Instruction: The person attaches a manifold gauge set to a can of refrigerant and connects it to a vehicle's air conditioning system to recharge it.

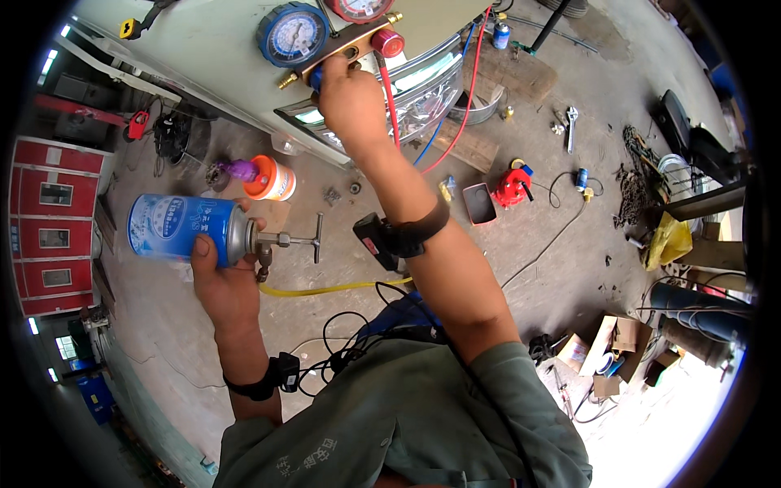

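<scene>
My left hand is wrapped round the neck end of a blue refrigerant can, which lies sideways. A metal can tap with a T-handle is fitted on its top, and a yellow hose runs right from below the tap. Up at the vehicle's front, my right hand grips the blue valve knob of a manifold gauge set, its fingertips partly hidden. Above the knob sits a blue-rimmed gauge; a red-rimmed gauge and a red knob are to the right.
Red and blue hoses hang past the headlight. On the floor stand an orange-and-white tub, a red tool and a small tray. A wrench lies farther right, cardboard boxes at lower right. Black cables cross my lap.
</scene>
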Demonstrator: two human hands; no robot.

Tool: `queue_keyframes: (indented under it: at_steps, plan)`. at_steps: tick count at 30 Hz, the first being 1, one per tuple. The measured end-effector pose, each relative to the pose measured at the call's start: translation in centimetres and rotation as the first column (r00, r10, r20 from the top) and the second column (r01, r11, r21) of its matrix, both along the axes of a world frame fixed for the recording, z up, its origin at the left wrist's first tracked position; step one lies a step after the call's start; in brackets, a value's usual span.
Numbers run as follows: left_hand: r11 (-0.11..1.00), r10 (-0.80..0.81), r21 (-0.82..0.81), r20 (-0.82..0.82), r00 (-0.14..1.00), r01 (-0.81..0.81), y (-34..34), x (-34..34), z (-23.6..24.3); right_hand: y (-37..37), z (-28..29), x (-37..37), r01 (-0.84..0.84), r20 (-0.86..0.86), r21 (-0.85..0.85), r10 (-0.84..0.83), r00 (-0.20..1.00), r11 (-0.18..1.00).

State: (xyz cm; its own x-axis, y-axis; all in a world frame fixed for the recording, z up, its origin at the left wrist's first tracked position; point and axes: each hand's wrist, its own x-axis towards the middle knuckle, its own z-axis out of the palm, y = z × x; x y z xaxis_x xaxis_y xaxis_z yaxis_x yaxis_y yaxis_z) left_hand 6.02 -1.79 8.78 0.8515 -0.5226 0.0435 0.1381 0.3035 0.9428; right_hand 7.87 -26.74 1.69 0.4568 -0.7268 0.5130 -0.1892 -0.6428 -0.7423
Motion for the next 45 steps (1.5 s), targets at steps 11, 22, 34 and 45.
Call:
queue_keyframes:
  at_steps: [11,22,34,45]
  plan:
    - [0.999,0.026,-0.018,-0.009,1.0,-0.027,0.4,0.4,-0.4,2.1,4.0,-3.0,0.073,-0.294,-0.029,-0.078,0.953,0.997]
    - [0.999,0.037,0.01,0.019,0.999,-0.037,0.4,0.5,-0.6,2.6,3.0,-2.9,0.029,-0.098,0.335,0.004,0.995,0.942]
    - [0.999,0.042,-0.006,-0.059,0.997,-0.042,0.9,0.9,-0.8,2.3,3.5,-2.4,-0.099,0.069,0.59,0.072,0.995,0.801]
    - [0.996,0.085,-0.007,-0.009,0.996,-0.085,1.4,-0.6,-0.6,1.2,2.5,-1.8,0.121,-0.228,0.0,-0.117,0.966,0.993]
